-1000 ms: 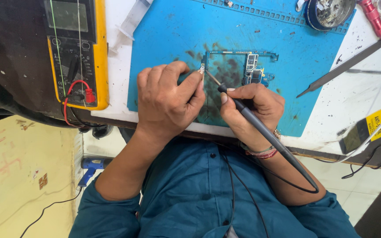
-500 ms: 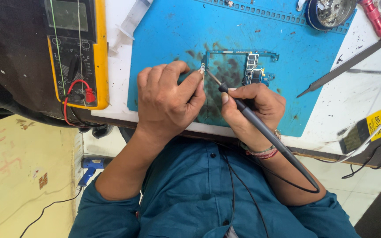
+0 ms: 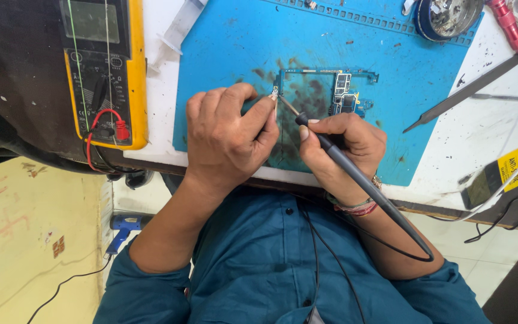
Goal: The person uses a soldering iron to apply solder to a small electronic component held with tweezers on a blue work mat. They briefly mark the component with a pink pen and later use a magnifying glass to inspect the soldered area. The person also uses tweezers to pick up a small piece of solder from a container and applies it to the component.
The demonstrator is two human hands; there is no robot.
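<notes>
A blue phone circuit board (image 3: 337, 96) lies on a blue work mat (image 3: 241, 48). My left hand (image 3: 226, 135) pinches a small metal part or probe tip (image 3: 274, 93) at the board's left corner; what it holds is mostly hidden by the fingers. My right hand (image 3: 337, 147) grips a dark grey test probe (image 3: 355, 177) like a pen. Its metal tip touches the same corner of the board. The probe's black lead runs down past my wrist over my teal shirt.
A yellow multimeter (image 3: 100, 69) with red and black leads plugged in lies at the left. Grey tweezers (image 3: 463, 93) rest on the white bench at right, a round tin (image 3: 448, 15) and red tool (image 3: 508, 27) at the top right. A blue tool (image 3: 124, 228) lies on the floor.
</notes>
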